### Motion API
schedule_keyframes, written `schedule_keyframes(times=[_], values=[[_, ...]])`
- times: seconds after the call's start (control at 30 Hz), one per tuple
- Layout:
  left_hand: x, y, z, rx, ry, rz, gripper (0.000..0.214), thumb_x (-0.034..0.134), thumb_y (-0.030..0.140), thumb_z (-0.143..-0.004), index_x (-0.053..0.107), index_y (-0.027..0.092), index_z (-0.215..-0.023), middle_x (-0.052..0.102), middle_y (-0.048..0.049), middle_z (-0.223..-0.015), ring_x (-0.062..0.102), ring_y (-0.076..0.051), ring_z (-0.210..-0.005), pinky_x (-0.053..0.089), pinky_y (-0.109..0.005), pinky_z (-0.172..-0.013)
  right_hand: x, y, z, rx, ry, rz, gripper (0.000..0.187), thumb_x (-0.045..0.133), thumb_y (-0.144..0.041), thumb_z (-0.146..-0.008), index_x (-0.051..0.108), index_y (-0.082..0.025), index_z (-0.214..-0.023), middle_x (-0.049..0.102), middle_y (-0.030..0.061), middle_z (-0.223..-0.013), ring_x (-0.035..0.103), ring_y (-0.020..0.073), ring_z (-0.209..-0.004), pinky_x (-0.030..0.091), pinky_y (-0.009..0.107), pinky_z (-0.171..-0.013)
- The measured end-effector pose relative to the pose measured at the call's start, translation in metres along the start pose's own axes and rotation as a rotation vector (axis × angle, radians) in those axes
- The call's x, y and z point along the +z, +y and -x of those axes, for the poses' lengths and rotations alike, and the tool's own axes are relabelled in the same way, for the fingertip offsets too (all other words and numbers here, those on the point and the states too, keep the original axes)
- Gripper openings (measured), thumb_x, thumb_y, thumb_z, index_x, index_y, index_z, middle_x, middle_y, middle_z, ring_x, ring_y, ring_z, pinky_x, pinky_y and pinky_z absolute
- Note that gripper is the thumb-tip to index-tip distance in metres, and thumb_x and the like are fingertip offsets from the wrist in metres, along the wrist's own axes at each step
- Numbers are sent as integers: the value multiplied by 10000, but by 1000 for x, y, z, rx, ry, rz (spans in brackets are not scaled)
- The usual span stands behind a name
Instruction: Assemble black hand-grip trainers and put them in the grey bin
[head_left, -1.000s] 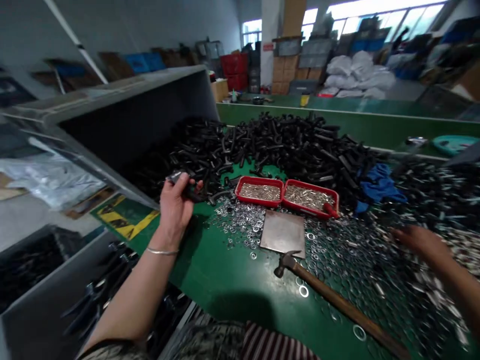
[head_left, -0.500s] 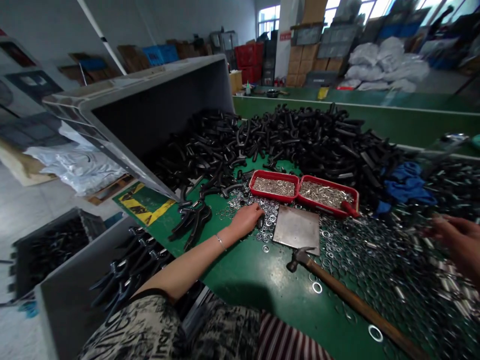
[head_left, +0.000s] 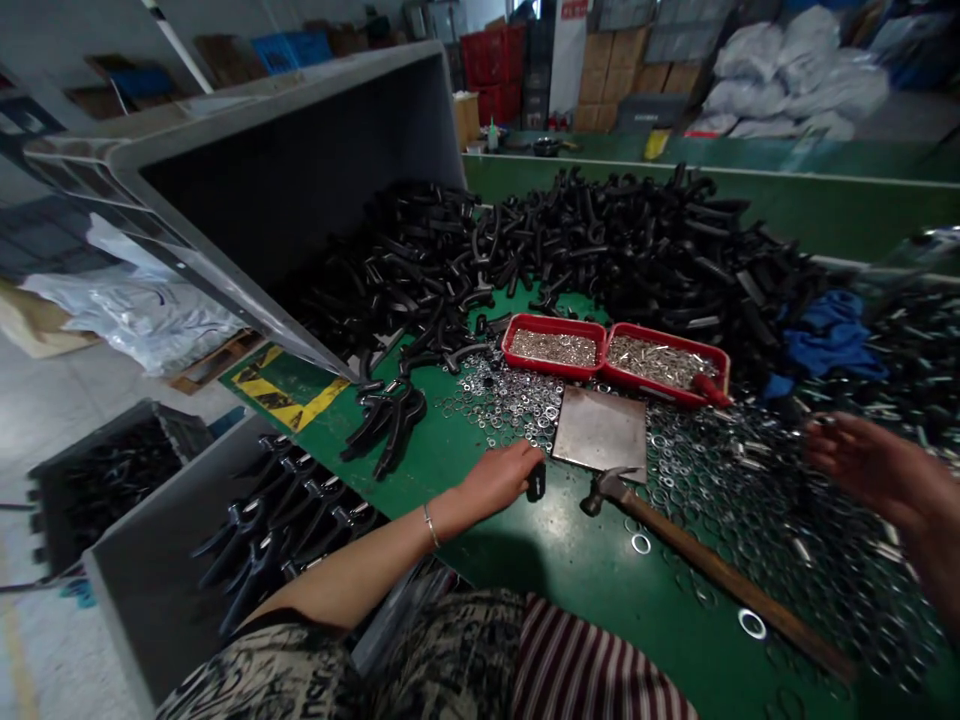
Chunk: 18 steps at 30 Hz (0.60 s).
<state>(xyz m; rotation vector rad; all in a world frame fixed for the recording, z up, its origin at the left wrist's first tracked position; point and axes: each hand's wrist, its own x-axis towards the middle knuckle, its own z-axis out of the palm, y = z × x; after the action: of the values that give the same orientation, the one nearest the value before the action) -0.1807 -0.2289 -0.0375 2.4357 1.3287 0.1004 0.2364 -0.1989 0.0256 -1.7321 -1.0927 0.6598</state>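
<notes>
Blk part [head_left: 535,482] in L hand [head_left: 499,478]

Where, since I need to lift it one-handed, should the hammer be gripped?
Probably take the hammer by its wooden handle's rear half, coming from the right: the shaft lies flat, pointing that way near the right hand, while the head crowds the metal plate.

A small black piece [head_left: 536,483], short and stubby, stands about upright on the green desk [head_left: 480,570] just below the middle of the frame, pinched at the tips of the left hand [head_left: 499,478]. Silver washers [head_left: 720,480] lie strewn flat across the right-centre.
</notes>
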Motion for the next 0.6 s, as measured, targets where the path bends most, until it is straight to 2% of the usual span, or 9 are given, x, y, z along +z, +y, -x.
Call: schedule_keyframes(times=[0.13,0.23,0.33,0.4,0.47,0.53,0.6], values=[[3,7,-9,-55,39,-58,272,469,71,-882,611,177,-1089,602,-100,-1092,604,-235,-957,498,-335,-860,12,-12,35,11,-62,-239,380,648,-591,-848,700,-218,-800,553,112,-688,485,158,-565,334,404,-512],[2,6,-10,-53,66,7,273,449,56,-878,621,175,-1054,607,-94,-1081,600,-226,-954,499,-327,-861,24,-16,62,65,-133,-495,260,675,-486,-862,684,-233,-803,449,30,-609,399,120,-511,307,359,-482],[0,-3,-9,-84,149,102,353,443,8,-839,625,180,-1088,622,-73,-1062,600,-204,-981,493,-304,-903,53,-15,103,196,-316,-744,143,660,-383,-887,676,-242,-908,364,-34,-578,340,95,-492,305,291,-474],[-1,-10,-11,-71,194,95,415,447,-3,-832,625,187,-1155,622,-70,-1081,596,-200,-1012,487,-304,-933,82,-9,131,263,-538,-808,161,623,-390,-915,652,-257,-1000,394,-44,-552,353,99,-478,319,262,-464],[-3,-17,-18,-6,187,28,418,469,29,-858,629,207,-1201,615,-73,-1104,590,-211,-1034,490,-317,-932,110,-2,149,282,-740,-761,179,619,-399,-927,628,-251,-1027,485,-40,-557,380,94,-461,333,240,-450],[-5,-22,-30,29,161,-57,346,487,92,-900,652,215,-1178,613,-78,-1087,591,-227,-1021,499,-337,-913,132,4,150,281,-831,-704,212,642,-410,-917,606,-242,-1041,587,-22,-627,430,92,-461,352,224,-432],[-8,-27,-42,-11,163,-114,293,493,126,-918,672,203,-1137,612,-85,-1070,599,-235,-993,504,-351,-904,144,6,138,275,-828,-689,248,664,-416,-899,589,-237,-1053,641,-8,-698,479,98,-482,386,218,-426]])
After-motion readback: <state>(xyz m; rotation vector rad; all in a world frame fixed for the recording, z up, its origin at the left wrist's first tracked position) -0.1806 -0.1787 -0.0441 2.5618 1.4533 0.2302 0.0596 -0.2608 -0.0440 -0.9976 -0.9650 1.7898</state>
